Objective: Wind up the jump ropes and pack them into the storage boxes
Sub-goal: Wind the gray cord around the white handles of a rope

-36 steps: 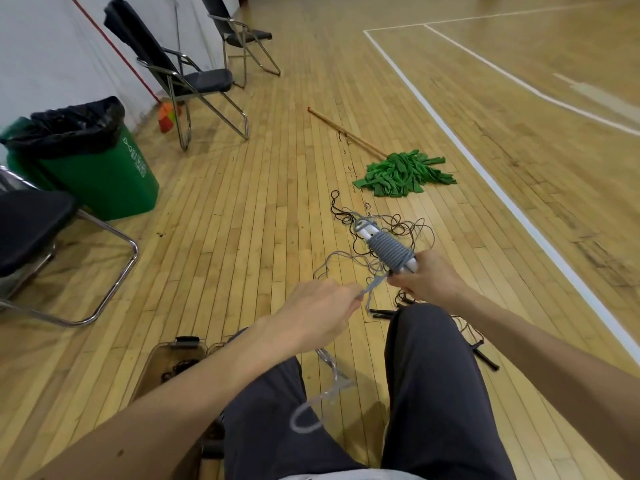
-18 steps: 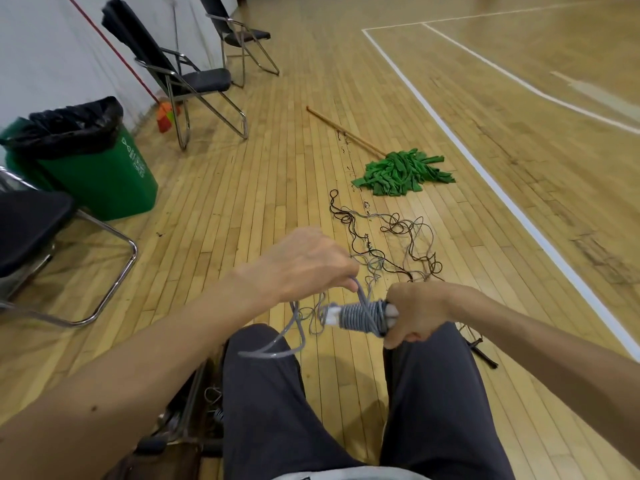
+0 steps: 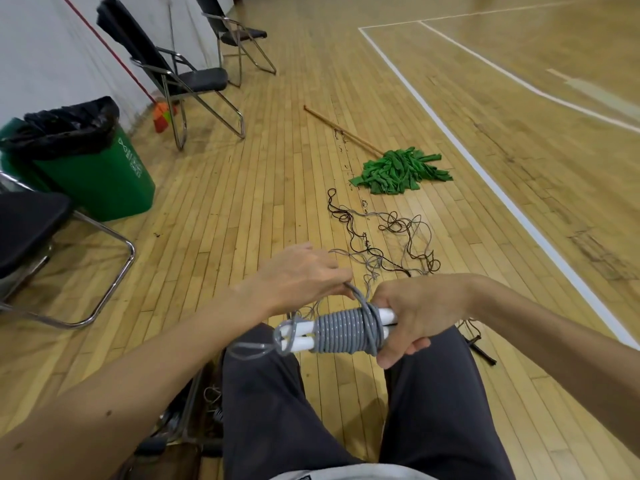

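A grey jump rope (image 3: 343, 330) is wound in tight turns round its two white handles, held level above my knees. My right hand (image 3: 412, 311) grips the right end of the handles. My left hand (image 3: 301, 275) pinches the loose grey cord just above the coil, and a short loop of cord hangs off the left end. A tangle of dark and grey jump ropes (image 3: 384, 240) lies on the wooden floor ahead. A transparent storage box (image 3: 180, 420) sits by my left leg, mostly hidden by my arm.
A green mop (image 3: 398, 169) with a wooden stick lies beyond the tangle. A green bin (image 3: 100, 174) with a black bag stands at left, between folding chairs (image 3: 187, 81). A black handle (image 3: 481, 348) lies by my right knee.
The bundle came down from out in front to level above my knees. My left hand has carried the cord up and over the coil, adding turns; the loose tail is shorter.
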Action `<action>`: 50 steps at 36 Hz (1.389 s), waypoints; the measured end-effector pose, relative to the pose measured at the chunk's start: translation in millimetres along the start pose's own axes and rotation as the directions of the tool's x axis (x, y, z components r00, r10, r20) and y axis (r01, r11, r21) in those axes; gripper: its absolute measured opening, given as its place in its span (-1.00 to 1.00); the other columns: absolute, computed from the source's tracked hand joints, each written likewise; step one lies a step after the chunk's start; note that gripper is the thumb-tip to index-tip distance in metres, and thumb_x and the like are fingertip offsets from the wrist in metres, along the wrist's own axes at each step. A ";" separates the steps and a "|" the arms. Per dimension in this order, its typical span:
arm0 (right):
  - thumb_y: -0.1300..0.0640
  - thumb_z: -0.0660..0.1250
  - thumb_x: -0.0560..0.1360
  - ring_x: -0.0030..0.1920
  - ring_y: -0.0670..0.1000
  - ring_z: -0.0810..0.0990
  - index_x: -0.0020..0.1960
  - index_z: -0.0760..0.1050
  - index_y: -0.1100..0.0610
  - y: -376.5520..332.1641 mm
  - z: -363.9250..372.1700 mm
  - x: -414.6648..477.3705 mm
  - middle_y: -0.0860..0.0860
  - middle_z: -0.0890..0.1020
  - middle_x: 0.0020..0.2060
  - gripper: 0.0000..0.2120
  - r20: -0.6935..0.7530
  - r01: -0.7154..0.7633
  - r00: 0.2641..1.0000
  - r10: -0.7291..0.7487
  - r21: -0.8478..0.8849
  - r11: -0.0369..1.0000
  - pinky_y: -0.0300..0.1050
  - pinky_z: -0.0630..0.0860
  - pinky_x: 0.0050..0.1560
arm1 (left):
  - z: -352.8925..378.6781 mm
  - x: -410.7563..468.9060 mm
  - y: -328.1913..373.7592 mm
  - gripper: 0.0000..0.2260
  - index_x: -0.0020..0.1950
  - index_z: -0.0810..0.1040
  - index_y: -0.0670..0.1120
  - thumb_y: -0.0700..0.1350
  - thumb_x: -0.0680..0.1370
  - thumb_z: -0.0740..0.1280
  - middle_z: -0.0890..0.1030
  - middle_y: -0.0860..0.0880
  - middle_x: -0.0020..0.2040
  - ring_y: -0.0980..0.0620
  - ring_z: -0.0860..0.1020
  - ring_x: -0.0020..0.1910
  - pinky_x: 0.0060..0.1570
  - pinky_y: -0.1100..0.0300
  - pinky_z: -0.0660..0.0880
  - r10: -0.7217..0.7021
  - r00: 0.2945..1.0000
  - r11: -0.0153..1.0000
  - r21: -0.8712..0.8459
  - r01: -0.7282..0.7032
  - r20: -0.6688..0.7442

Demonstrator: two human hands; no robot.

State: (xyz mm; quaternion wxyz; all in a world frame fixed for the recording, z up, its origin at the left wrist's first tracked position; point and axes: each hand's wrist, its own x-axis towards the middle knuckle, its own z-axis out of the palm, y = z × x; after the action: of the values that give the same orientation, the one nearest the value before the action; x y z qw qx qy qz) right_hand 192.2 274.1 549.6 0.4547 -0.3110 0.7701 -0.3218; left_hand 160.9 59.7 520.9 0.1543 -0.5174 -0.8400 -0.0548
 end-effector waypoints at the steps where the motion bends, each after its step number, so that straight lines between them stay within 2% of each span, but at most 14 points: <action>1: 0.20 0.48 0.51 -0.45 0.02 0.42 -0.13 0.51 0.41 -1.9 -0.6 -0.7 0.20 0.51 -0.40 -0.73 -0.011 0.029 1.000 -0.029 0.022 0.999 -0.29 0.42 -0.34 | 3.9 0.1 0.7 -0.64 -0.13 0.56 -0.08 0.11 0.59 0.09 0.56 0.04 -0.41 0.05 0.54 -0.47 -0.44 0.18 0.52 0.006 1.000 1.000 -0.008 -0.007 -0.016; 4: 0.22 0.48 0.51 -0.41 0.11 0.44 -0.13 0.50 0.41 -5.8 -3.6 -3.7 0.37 0.52 -0.33 -0.74 -0.049 0.111 0.993 -0.107 0.085 0.990 -0.33 0.42 -0.34 | 19.2 -1.3 -4.8 -0.76 -0.06 0.37 -0.06 0.07 0.67 0.11 0.53 0.02 -0.42 0.07 0.49 -0.51 -0.52 0.23 0.48 -0.021 0.999 0.996 -0.088 0.017 -0.040; 7: 0.20 0.51 0.47 -0.38 0.13 0.44 -0.15 0.53 0.33 -6.3 -8.2 -5.0 0.43 0.50 -0.27 -0.79 -0.131 0.160 0.981 -0.140 0.156 0.975 -0.29 0.43 -0.39 | 35.2 -15.5 -12.0 -0.88 -0.04 0.47 -0.02 -0.01 0.65 0.26 0.52 0.13 -0.29 0.16 0.47 -0.38 -0.40 0.15 0.52 -0.260 0.966 0.949 -0.183 0.258 0.013; 10: 0.21 0.53 0.46 -0.40 0.09 0.45 -0.17 0.54 0.28 -6.6 -12.6 -5.5 0.36 0.52 -0.29 -0.80 -0.255 0.195 0.956 -0.148 0.173 0.965 -0.24 0.43 -0.39 | 32.7 -20.5 1.6 -0.80 0.08 0.53 -0.12 -0.04 0.67 0.18 0.47 0.07 -0.12 0.10 0.44 -0.17 -0.08 0.05 0.51 -0.406 0.905 0.886 -0.191 0.423 0.126; 13: 0.23 0.51 0.48 -0.41 0.06 0.45 -0.23 0.56 0.12 -9.4 -14.6 -5.5 0.20 0.53 -0.35 -0.84 -0.358 0.185 0.928 -0.103 0.203 0.962 -0.21 0.42 -0.41 | 17.6 -14.8 18.9 -0.83 0.07 0.50 -0.14 -0.10 0.70 0.15 0.49 0.02 -0.08 0.06 0.47 -0.12 -0.09 0.21 0.43 -0.503 0.837 0.750 -0.373 0.546 0.216; 18: 0.21 0.48 0.50 -0.44 0.00 0.42 -0.17 0.55 0.22 -5.5 -17.2 2.0 0.07 0.52 -0.44 -0.86 -0.536 0.170 0.844 -0.019 0.234 0.957 -0.24 0.38 -0.44 | 21.4 -9.4 30.9 -0.68 -0.01 0.50 -0.07 0.13 0.67 0.12 0.57 0.02 -0.24 0.14 0.50 -0.29 -0.23 0.23 0.47 -0.578 0.763 0.462 -0.654 0.599 0.291; 21: 0.22 0.48 0.49 -0.48 -0.04 0.43 -0.13 0.55 0.27 1.8 -20.9 7.2 0.04 0.53 -0.46 -0.86 -0.599 0.110 0.799 0.043 0.215 0.970 -0.25 0.38 -0.45 | 23.5 -7.7 35.0 -0.75 -0.09 0.48 -0.05 0.03 0.70 0.16 0.56 0.02 -0.26 0.19 0.49 -0.32 -0.20 0.16 0.50 -0.584 0.746 0.398 -0.688 0.607 0.321; 26: 0.25 0.50 0.49 -0.52 -0.07 0.46 -0.10 0.54 0.28 22.0 -26.1 14.9 -0.02 0.55 -0.50 -0.85 -0.660 0.019 0.738 0.139 0.226 0.974 -0.24 0.40 -0.48 | 27.8 -12.9 35.8 -0.79 -0.12 0.50 -0.09 -0.08 0.68 0.22 0.57 0.02 -0.29 0.03 0.55 -0.30 -0.16 -0.04 0.58 -0.573 0.703 0.277 -0.708 0.649 0.421; 32: 0.25 0.49 0.48 -0.43 0.04 0.52 -0.12 0.56 0.30 44.6 -27.4 24.5 0.11 0.59 -0.40 -0.86 -0.720 -0.100 0.656 0.225 0.213 0.972 -0.11 0.46 -0.42 | 28.7 -20.6 41.7 -0.91 -0.03 0.50 -0.10 -0.15 0.66 0.27 0.52 -0.04 -0.27 0.00 0.51 -0.36 -0.30 0.10 0.57 -0.512 0.671 0.194 -0.689 0.698 0.536; 36: 0.25 0.49 0.47 -0.43 0.01 0.55 -0.13 0.56 0.28 60.1 -33.1 22.2 0.12 0.63 -0.33 -0.88 -0.757 -0.224 0.578 0.306 0.214 0.951 -0.10 0.49 -0.42 | 27.4 -28.2 45.1 -0.91 0.00 0.49 -0.06 -0.12 0.68 0.24 0.48 -0.02 -0.25 0.11 0.43 -0.43 -0.39 0.19 0.49 -0.456 0.665 0.255 -0.629 0.734 0.591; 39: 0.24 0.49 0.47 -0.42 0.00 0.55 -0.12 0.57 0.27 69.6 -32.5 21.1 0.10 0.63 -0.32 -0.87 -0.753 -0.282 0.561 0.343 0.215 0.935 -0.16 0.47 -0.44 | 25.6 -29.2 44.5 -0.85 -0.09 0.46 0.04 -0.05 0.68 0.23 0.49 0.03 -0.26 0.19 0.42 -0.41 -0.34 0.20 0.44 -0.476 0.688 0.408 -0.555 0.725 0.549; 41: 0.22 0.50 0.47 -0.42 0.00 0.55 -0.13 0.56 0.25 72.1 -30.8 22.3 0.08 0.63 -0.33 -0.86 -0.752 -0.312 0.553 0.358 0.211 0.926 -0.17 0.45 -0.44 | 22.6 -27.4 43.7 -0.80 -0.13 0.45 0.02 0.00 0.68 0.22 0.50 0.00 -0.28 0.08 0.43 -0.35 -0.28 0.13 0.41 -0.493 0.699 0.492 -0.497 0.715 0.518; 44: 0.22 0.50 0.48 -0.42 0.01 0.53 -0.13 0.53 0.26 75.1 -28.2 26.9 0.10 0.60 -0.32 -0.84 -0.728 -0.339 0.563 0.391 0.228 0.913 -0.16 0.43 -0.45 | 11.8 -20.6 42.6 -0.75 -0.10 0.45 -0.07 0.05 0.68 0.20 0.56 -0.07 -0.26 -0.08 0.48 -0.34 -0.28 0.05 0.45 -0.464 0.732 0.642 -0.380 0.666 0.499; 50: 0.24 0.51 0.45 -0.53 -0.08 0.48 -0.11 0.48 0.23 73.2 -21.5 34.3 0.07 0.53 -0.34 -0.80 -0.649 -0.390 0.619 0.442 0.235 0.890 -0.23 0.38 -0.51 | -22.4 -2.4 27.9 -0.75 0.02 0.41 -0.05 0.11 0.69 0.11 0.39 0.05 -0.33 0.13 0.33 -0.42 -0.40 0.23 0.28 -0.372 0.813 0.895 -0.060 0.442 0.448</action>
State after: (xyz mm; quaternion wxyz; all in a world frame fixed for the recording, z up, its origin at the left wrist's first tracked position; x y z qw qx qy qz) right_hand 145.7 296.1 483.7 0.2095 0.0337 0.9211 -0.3264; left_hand 191.1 64.9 539.4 -0.0900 -0.3350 -0.9370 -0.0404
